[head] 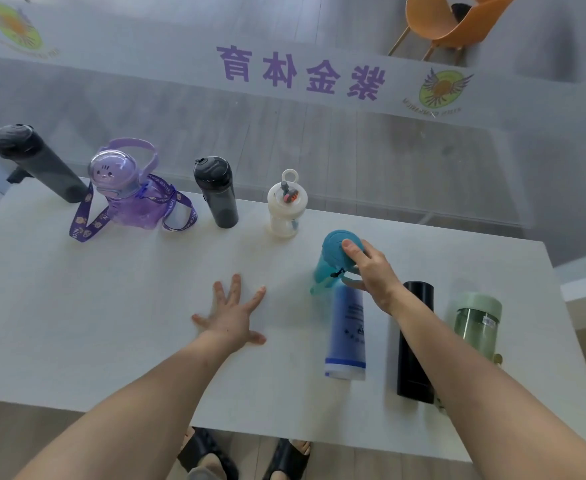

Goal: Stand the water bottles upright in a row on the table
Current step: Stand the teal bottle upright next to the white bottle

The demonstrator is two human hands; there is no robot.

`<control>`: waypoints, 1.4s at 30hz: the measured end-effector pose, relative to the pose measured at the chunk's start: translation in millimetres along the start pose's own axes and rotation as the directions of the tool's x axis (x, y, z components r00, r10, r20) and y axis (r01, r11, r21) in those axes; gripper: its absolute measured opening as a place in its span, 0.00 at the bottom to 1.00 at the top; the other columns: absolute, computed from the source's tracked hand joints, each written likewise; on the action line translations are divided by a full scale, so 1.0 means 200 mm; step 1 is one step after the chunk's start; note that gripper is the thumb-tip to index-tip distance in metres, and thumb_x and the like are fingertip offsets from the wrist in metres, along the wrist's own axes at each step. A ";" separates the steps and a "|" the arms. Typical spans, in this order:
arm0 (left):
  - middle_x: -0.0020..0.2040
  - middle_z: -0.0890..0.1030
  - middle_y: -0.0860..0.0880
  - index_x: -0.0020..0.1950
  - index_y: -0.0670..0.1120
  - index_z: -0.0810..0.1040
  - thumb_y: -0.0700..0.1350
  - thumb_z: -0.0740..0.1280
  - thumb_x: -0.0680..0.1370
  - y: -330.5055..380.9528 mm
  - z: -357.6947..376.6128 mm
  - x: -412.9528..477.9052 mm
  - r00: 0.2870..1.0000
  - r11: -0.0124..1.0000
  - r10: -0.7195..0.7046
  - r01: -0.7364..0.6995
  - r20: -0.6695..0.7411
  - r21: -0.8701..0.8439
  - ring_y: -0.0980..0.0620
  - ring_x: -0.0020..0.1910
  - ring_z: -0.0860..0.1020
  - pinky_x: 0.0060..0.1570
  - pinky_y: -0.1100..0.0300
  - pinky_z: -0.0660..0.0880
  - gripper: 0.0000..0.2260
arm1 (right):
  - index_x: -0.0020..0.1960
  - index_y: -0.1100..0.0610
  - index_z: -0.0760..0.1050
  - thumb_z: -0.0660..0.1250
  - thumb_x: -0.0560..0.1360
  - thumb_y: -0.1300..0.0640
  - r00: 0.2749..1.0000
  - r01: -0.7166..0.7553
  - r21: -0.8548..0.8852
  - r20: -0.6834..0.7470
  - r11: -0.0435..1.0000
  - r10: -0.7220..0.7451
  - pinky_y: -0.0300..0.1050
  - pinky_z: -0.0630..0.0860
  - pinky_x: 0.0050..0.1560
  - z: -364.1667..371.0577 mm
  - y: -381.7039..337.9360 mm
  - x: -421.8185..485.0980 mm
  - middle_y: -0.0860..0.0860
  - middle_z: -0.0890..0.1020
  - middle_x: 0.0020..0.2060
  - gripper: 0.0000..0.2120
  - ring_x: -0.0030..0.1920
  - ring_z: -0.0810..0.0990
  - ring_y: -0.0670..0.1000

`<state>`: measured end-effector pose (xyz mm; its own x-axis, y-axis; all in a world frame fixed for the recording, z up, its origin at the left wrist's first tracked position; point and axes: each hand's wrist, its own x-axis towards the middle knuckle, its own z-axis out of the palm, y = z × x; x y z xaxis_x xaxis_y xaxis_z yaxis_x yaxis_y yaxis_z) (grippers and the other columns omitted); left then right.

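A teal bottle (329,261) sits just to the right of the cream bottle (286,209) and a little nearer to me, held in the right hand (371,271). The fingers curl over its round lid and the thumb presses close under it. Its long axis looks nearly vertical, with the lid up and tipped slightly away from the cream bottle. The body is blurred, so I cannot tell whether the base is on the white table (111,306). I judge the grip risky, because a hold on the cap alone lets the body swing. If the bottle is let go while leaning, it could topple toward the cream bottle and knock it over. Its lower end is also just beside the top of a blue bottle (347,334), which lies on its side right of the cream bottle and nearer me. A nudge there could set that round bottle rolling. A black bottle (416,344) and a pale green bottle (477,323) lie farther right of the cream bottle. To the cream bottle's left, a short grey bottle (217,192), a purple bottle (125,192) and a tall grey bottle (38,164) stand in a row. The left hand (234,315) rests flat on the table nearer me, fingers spread wide, holding nothing.
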<state>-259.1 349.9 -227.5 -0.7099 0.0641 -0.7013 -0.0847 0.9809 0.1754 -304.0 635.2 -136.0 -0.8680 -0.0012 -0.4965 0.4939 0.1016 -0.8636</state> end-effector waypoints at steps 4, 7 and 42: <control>0.79 0.25 0.56 0.77 0.76 0.39 0.64 0.77 0.71 -0.01 0.00 0.00 1.000 1.000 0.002 -0.002 -0.001 0.001 0.41 0.79 0.27 0.63 0.17 0.56 0.52 | 0.61 0.47 0.76 0.64 0.82 0.38 0.999 0.015 -0.017 -0.033 1.000 -0.015 0.55 0.79 0.60 0.04 -0.01 -0.01 0.50 0.80 0.61 0.15 0.66 0.78 0.55; 0.80 0.25 0.56 0.77 0.76 0.40 0.65 0.75 0.72 -0.01 -0.01 -0.01 1.000 1.000 0.007 -0.007 -0.005 -0.007 0.42 0.79 0.27 0.64 0.17 0.56 0.49 | 0.73 0.48 0.67 0.65 0.75 0.29 0.995 0.083 -0.098 -0.043 0.992 -0.088 0.58 0.72 0.72 0.04 0.03 -0.04 0.49 0.75 0.70 0.34 0.71 0.74 0.52; 0.79 0.24 0.55 0.77 0.75 0.35 0.64 0.74 0.73 0.38 -0.12 0.14 0.999 0.998 -0.052 0.052 0.012 -0.035 0.40 0.79 0.26 0.61 0.14 0.55 0.51 | 0.74 0.50 0.64 0.77 0.70 0.35 0.863 0.292 -0.180 -0.374 0.939 -0.340 0.39 0.77 0.56 -0.02 -0.11 0.41 0.46 0.77 0.58 0.41 0.58 0.79 0.48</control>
<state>-302.0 421.1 -218.4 -0.6958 0.0156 -0.7180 -0.1463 0.9757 0.1630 -386.0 636.6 -158.1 -0.9360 0.3369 -0.1019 0.2011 0.2742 -0.9404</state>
